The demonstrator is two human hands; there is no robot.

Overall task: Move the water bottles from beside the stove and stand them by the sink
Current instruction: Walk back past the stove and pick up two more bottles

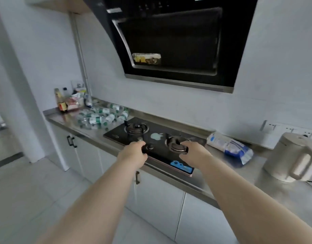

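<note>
Bottle axes: the water bottles (102, 118) all lie on their sides in a loose heap, none upright. Most long axes run roughly along the counter (68, 118), and a few lie across them at angles. Blur keeps us from telling which way the caps point.
Bottle looks: clear plastic with green-and-white label bands.
Bottle place: on the counter just beside the stove (157, 136), beyond and well to the left of our left fingers, touching neither hand.
Left hand (133, 153): we hold it over the stove's front edge. The fingers (142, 144) curl loosely downward and grip nothing.
Right hand (193, 153): level with the left, over the right burner (176, 148). Its fingers (185, 144) are loosely curled too, and empty.
Right of the right fingers: a blue-and-white bag (229, 145) lies flat, with a pale kettle (291, 155) past it.
Beyond the bottles: sauce bottles (60, 101) stand by the wall.
Above the fingers: a black range hood (169, 41).
</note>
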